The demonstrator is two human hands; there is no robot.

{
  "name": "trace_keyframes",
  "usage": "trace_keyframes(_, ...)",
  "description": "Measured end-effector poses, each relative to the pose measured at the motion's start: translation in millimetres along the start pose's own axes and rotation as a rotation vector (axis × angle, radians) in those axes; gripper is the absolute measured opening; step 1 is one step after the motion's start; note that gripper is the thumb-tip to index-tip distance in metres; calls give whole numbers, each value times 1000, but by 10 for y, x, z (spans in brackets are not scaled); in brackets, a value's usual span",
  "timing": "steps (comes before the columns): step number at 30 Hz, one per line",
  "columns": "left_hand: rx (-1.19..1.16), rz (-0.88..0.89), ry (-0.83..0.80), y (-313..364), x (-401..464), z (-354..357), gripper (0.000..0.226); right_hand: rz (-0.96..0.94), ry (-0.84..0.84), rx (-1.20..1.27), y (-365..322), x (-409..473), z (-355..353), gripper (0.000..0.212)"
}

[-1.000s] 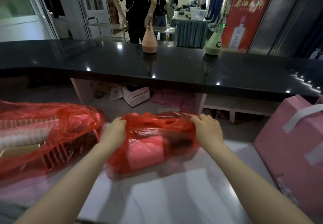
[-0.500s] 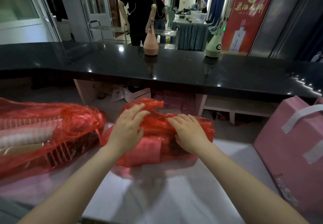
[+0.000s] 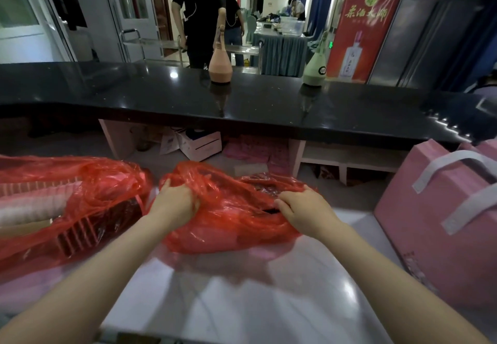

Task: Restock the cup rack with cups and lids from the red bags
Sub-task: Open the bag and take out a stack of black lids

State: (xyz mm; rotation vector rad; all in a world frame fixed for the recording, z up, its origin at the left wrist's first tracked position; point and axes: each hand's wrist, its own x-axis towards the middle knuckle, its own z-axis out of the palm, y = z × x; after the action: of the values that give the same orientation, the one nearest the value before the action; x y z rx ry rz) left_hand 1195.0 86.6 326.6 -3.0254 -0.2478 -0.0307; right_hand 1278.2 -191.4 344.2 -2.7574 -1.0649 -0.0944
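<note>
A small red plastic bag (image 3: 234,217) lies on the white tabletop (image 3: 242,298) in front of me, its contents blurred behind the film. My left hand (image 3: 174,204) grips a bunch of the plastic at the bag's left top. My right hand (image 3: 301,209) pinches the bag's edge on the right, beside a dark opening. A larger red bag (image 3: 88,198) lies to the left; stacked white cups (image 3: 32,206) and a ribbed rack-like object (image 3: 78,233) show through it.
A pink gift bag (image 3: 441,214) with grey handles stands at the right. Beyond runs a black counter (image 3: 242,101) bearing a pink bottle (image 3: 220,64) and a green bottle (image 3: 314,69). Boxes sit on the floor under it. A person in black (image 3: 199,15) stands behind.
Both hands went from lying flat on top of the small red bag to gripping its plastic. They have moved apart, and the bag's top is pulled wider.
</note>
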Motion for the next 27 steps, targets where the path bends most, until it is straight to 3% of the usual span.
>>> trace_keyframes(2,-95,-24,72,33,-7,-31,35,44,-88,-144,-15,-11,-1,27)
trace_keyframes(6,-436,-18,397,86,-113,-146,73,131,-89,-313,-39,-40,47,30)
trace_keyframes(9,-287,0,556,33,-252,-220,58,222,3,-294,-24,-54,86,34)
trace_keyframes(11,-231,-14,486,-30,-331,-268,37,241,51,-286,-8,-40,92,53)
trace_keyframes(14,-61,-153,159,-132,-456,-318,51,270,48,-323,48,-5,52,90)
trace_keyframes(17,-38,-185,72,-300,-605,-336,61,259,3,-365,121,43,1,102)
trace_keyframes(20,-119,-174,19,-424,-689,-355,73,173,16,-308,104,84,-78,87)
trace_keyframes(22,-247,-103,57,-395,-725,-401,81,15,199,-267,18,98,-111,58)
trace_keyframes(25,-243,87,332,-183,-756,-520,55,-215,490,-182,-194,133,-86,27)
trace_keyframes(27,-162,296,552,-34,-779,-611,31,-319,549,-199,-308,172,-39,20)
